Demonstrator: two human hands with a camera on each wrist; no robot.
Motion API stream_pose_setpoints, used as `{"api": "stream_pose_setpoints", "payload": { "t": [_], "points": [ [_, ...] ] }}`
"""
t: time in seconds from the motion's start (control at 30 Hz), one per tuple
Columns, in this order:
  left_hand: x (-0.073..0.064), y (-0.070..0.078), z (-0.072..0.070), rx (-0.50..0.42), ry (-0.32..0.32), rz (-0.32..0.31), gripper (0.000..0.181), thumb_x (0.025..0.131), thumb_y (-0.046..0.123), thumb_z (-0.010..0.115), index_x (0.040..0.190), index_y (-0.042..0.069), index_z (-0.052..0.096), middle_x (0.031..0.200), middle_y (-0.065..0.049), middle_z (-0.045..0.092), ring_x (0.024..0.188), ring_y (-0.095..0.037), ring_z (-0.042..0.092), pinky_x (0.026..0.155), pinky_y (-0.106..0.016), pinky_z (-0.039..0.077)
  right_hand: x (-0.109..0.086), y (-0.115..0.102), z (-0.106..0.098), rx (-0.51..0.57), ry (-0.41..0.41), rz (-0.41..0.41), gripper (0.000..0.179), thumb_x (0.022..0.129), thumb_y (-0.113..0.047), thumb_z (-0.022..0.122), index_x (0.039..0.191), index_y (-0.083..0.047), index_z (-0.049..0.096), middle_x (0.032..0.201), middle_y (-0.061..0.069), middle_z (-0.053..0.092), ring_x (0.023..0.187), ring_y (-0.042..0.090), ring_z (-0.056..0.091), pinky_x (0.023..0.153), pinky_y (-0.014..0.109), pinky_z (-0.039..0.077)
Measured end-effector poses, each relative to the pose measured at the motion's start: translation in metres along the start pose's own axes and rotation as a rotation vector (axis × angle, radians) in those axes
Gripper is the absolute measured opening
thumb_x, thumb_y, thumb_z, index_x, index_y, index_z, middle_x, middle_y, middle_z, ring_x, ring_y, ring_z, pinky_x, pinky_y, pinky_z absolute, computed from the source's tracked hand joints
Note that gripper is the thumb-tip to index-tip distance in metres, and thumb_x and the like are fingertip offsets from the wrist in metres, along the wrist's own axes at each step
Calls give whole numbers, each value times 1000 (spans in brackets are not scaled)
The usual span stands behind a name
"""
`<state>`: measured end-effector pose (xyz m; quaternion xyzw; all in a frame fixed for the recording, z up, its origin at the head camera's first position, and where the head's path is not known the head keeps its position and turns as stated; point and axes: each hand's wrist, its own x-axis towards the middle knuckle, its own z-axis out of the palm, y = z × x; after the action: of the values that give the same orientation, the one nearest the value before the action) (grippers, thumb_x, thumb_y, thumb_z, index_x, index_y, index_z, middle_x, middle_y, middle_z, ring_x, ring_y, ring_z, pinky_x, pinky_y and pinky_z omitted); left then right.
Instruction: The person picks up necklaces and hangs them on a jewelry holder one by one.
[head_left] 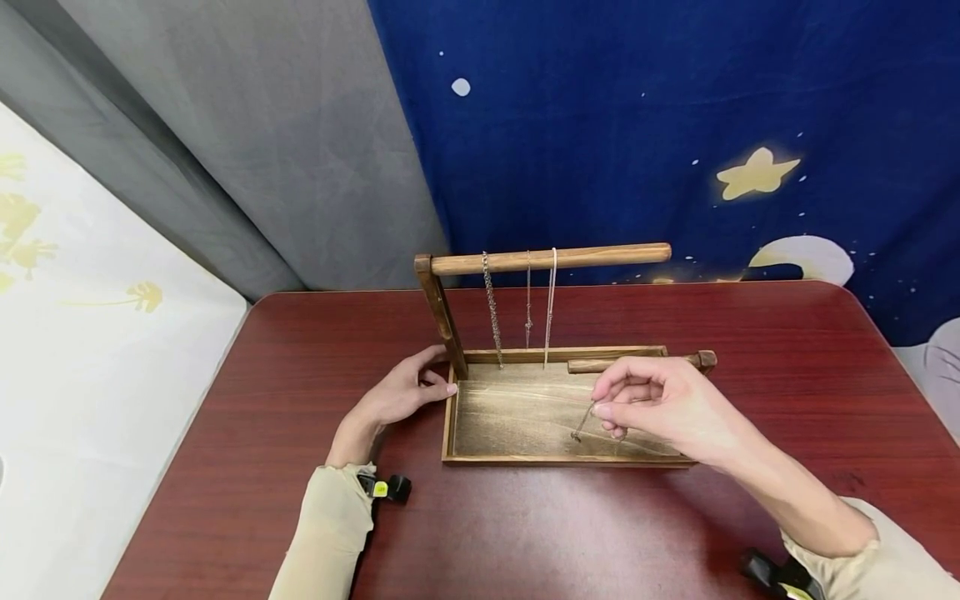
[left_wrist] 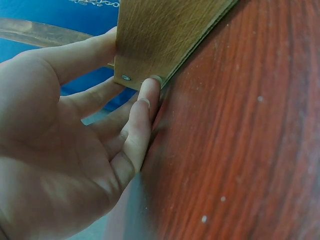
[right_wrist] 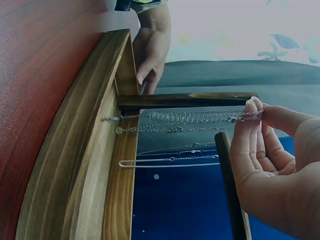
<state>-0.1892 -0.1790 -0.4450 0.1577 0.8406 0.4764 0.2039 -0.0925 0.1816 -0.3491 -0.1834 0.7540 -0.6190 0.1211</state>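
Observation:
A wooden jewelry stand (head_left: 517, 421) with a shallow tray base sits on the table. My left hand (head_left: 405, 390) holds its left end, thumb on the side wall and fingers around the back corner by the upright post (head_left: 442, 321). In the left wrist view, fingertips (left_wrist: 150, 95) press on the wooden end. Over the tray's right half, my right hand (head_left: 667, 404) pinches a thin chain necklace (head_left: 583, 423) between thumb and fingertips; part of it dangles below. Three necklaces hang from the upper bar (head_left: 615, 255): a thick chain (head_left: 492, 308), a fine one (head_left: 528, 300) and a pale one (head_left: 551, 304).
A lower wooden bar (head_left: 588, 366) runs in from a short post (head_left: 705, 361) at the right, partly hidden by my right hand. The reddish-brown table (head_left: 525, 533) extends around the stand. A blue curtain (head_left: 600, 125) and a grey curtain (head_left: 300, 125) hang behind.

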Motion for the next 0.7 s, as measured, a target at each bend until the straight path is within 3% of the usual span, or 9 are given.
{"api": "stream_pose_setpoints", "payload": {
  "t": [0.3, 0.7],
  "points": [
    [-1, 0, 0, -6, 2, -3, 72, 94, 14, 70, 152, -2, 31, 102, -15, 69, 93, -20, 65, 84, -34, 47, -5, -4, -6, 18, 1, 5, 11, 90, -1, 71, 97, 3, 64, 72, 15, 66, 60, 22, 63, 55, 34, 53],
    [0, 1, 0, -13, 0, -6, 72, 94, 14, 70, 152, -2, 31, 102, -15, 69, 93, -20, 65, 83, -34, 47, -14, -13, -16, -11, 64, 3, 12, 89, 2, 71, 99, 2, 63, 77, 14, 67, 59, 23, 62, 54, 35, 53]
  ]
}}
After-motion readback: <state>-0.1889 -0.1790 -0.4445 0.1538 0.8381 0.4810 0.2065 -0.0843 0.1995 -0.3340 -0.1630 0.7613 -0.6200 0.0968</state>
